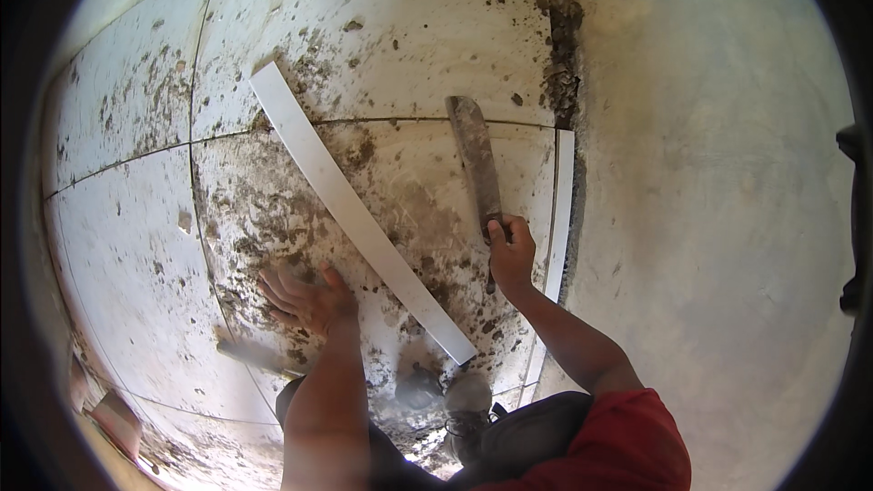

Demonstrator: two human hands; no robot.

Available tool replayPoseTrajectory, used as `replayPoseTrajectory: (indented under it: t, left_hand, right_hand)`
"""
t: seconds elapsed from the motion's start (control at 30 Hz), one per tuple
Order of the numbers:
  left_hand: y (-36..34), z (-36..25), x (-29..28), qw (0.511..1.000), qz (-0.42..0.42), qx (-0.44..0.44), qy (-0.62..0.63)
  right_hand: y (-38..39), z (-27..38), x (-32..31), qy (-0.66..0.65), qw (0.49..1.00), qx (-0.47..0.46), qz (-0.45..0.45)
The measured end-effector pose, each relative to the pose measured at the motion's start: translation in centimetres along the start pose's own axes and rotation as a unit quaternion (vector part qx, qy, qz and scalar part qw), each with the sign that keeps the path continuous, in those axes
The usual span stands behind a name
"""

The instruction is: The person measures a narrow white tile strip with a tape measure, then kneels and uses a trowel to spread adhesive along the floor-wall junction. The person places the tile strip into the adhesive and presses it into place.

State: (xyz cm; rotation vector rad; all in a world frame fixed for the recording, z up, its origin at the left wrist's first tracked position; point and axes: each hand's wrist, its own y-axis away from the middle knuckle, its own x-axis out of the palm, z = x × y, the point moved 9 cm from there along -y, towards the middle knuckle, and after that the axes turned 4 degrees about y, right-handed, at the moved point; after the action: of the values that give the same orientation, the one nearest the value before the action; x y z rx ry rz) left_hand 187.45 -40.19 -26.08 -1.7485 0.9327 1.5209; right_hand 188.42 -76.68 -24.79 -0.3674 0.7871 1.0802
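Note:
My right hand [509,259] grips the handle of a long, flat, dirt-caked blade [468,145] that points away from me over the tiles. My left hand [305,295] has its fingers spread at the dirty tiled floor [118,227]. Between my hands a long white strip [355,205] lies diagonally across the tiles. Another narrow white strip [560,182] runs along the right edge of the tiling, partly behind my right forearm.
A bare concrete surface [709,200] borders the tiles on the right, with a crumbly dark gap [564,45] along the seam. A blurred tool [250,355] lies near my left forearm, and reddish pieces [118,423] sit at the lower left. My shoes [468,400] show below.

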Motion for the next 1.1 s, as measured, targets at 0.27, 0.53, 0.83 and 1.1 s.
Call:
replayPoseTrajectory:
  t: [0.27,0.53,0.83,1.1]
  left_hand:
    - [-0.1,-0.2,-0.4,1.0,-0.008,0.006,0.009]
    - [0.0,-0.2,-0.1,1.0,-0.013,0.016,0.001]
    - [-0.3,-0.3,-0.1,1.0,0.002,0.019,-0.011]
    - [-0.6,-0.8,-0.7,0.997,-0.025,0.058,0.048]
  right_hand:
    - [-3.4,2.2,-0.9,0.147,0.986,-0.075,0.013]
    - [-31.5,6.8,-3.9,0.217,0.913,-0.265,-0.222]
    - [-43.1,2.6,-0.9,0.329,0.941,-0.075,-0.007]
    - [-44.7,2.5,1.9,0.359,0.932,-0.036,0.028]
